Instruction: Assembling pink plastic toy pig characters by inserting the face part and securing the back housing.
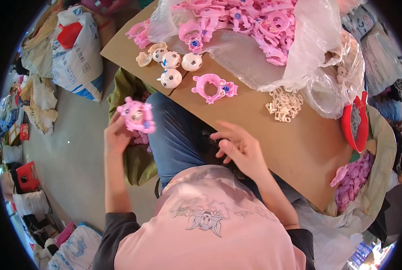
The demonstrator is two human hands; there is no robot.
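My left hand (116, 130) grips a pink plastic toy figure (137, 116), blurred, with a pale part in its middle, above an olive sack left of the table. My right hand (241, 146) is empty, its fingers apart, at the near table edge. On the brown tabletop (237, 116) lies a single pink ring-shaped toy part (210, 88) with a blue-marked tab. Left of it are several white animal-head pieces (171, 78), grouped together. A small heap of cream plastic clips (285, 106) sits to the right.
Many pink toy parts (246, 20) spill from a clear plastic bag (315, 49) at the far side. A red scoop-shaped container (355, 123) with grey bits stands at the right edge, near a sack of purple-pink pieces (355, 180). Below my left hand is the olive sack (142, 166).
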